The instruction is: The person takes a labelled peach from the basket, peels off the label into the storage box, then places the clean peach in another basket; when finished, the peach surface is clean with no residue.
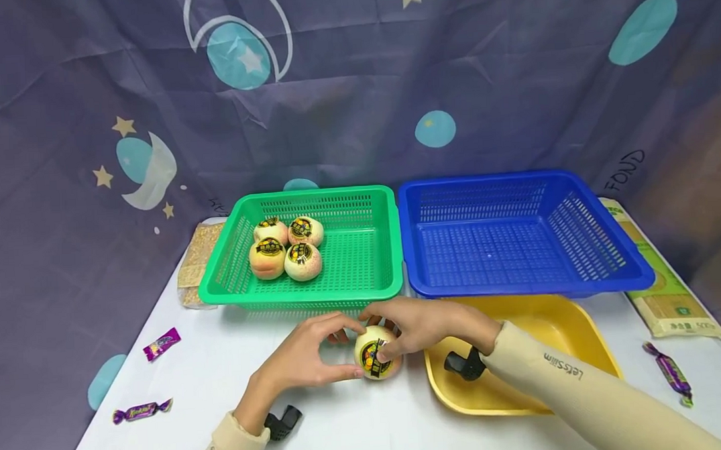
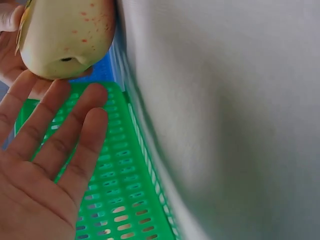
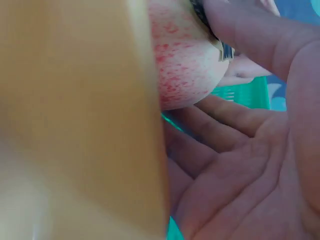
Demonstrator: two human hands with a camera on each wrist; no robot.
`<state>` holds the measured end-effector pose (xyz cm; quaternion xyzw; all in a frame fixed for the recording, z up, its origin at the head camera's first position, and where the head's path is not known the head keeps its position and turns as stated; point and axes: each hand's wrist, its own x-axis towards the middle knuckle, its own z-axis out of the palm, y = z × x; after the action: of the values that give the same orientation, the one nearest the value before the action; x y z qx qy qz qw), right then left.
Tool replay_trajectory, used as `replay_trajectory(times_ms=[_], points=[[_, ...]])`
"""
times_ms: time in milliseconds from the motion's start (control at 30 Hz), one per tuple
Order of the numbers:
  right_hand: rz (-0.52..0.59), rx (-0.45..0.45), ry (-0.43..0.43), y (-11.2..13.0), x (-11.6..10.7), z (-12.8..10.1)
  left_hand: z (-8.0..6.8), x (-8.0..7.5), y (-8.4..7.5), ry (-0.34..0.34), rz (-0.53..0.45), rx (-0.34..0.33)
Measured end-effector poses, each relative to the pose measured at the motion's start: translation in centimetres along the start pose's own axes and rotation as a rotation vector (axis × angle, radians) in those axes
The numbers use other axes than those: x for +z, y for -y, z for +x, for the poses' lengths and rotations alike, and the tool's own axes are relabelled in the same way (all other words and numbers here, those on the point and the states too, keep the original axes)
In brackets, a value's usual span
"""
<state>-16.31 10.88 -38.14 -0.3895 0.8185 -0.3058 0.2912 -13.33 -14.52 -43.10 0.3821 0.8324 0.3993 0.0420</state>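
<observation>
A pale peach (image 1: 371, 359) with a black label sits between both hands over the white table. My right hand (image 1: 419, 326) grips it, thumb across the label and fingers behind. The right wrist view shows the red-speckled side of the peach (image 3: 182, 75) against those fingers. My left hand (image 1: 312, 354) is at its left side, with the thumb tip against the peach and the index fingertip close to its top. In the left wrist view the left fingers (image 2: 65, 130) are spread and fairly straight below the peach (image 2: 70, 35). Several more labelled peaches (image 1: 302, 262) lie in the green basket (image 1: 303, 296).
A blue basket (image 1: 532, 287) stands right of the green one. In front of it, partly under the right forearm, is a yellow basin (image 1: 582, 329). Wrapped candies (image 1: 162, 344) lie at both sides. Packaged goods (image 1: 671, 292) flank the baskets; a printed curtain (image 1: 342, 85) hangs behind.
</observation>
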Motion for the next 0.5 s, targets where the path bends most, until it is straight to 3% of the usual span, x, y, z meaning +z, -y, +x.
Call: replay_trajectory(times_ms=[267,500], points=[[-0.192,0.004,-0.115,0.4,0.5,-1.2,0.3,0.7,0.3,0.073,-0.007,-0.051],[-0.381,0.005,-0.303,1.1,1.6,-1.9,1.0,1.3,1.0,0.099,-0.03,-0.084]])
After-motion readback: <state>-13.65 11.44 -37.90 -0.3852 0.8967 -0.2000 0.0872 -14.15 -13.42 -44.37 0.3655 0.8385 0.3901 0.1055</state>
